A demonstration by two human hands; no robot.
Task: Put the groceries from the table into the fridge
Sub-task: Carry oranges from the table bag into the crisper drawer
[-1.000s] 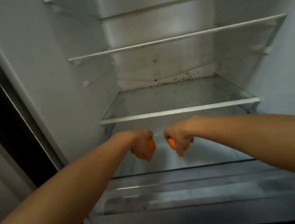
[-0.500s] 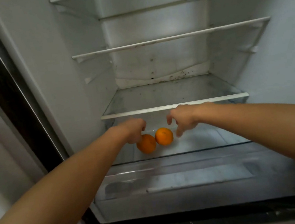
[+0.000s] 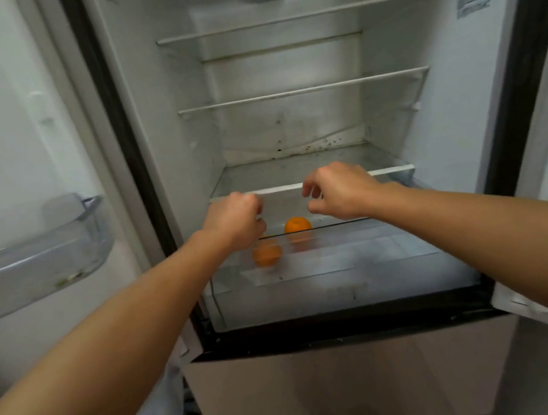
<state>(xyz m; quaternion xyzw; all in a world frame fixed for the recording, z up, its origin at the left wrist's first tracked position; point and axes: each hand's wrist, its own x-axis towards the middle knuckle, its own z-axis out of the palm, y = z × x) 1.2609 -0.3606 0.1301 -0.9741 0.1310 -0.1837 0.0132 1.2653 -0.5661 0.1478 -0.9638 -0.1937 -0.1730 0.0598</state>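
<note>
Since both oranges (image 3: pixel 297 225) sat low in the fridge (image 3: pixel 290 129), the left hand (image 3: pixel 236 222) and right hand (image 3: pixel 339 190) hung loosely curled, gripping nothing.

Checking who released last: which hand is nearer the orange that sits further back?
Right. The right hand hovers just above and right of the rear orange; the left hand is further left, over the front orange.

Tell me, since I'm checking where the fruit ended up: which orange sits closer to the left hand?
The nearer, lower orange, just under the left hand and seen through the shelf's clear front. The other orange sits further back, towards the right.
</note>
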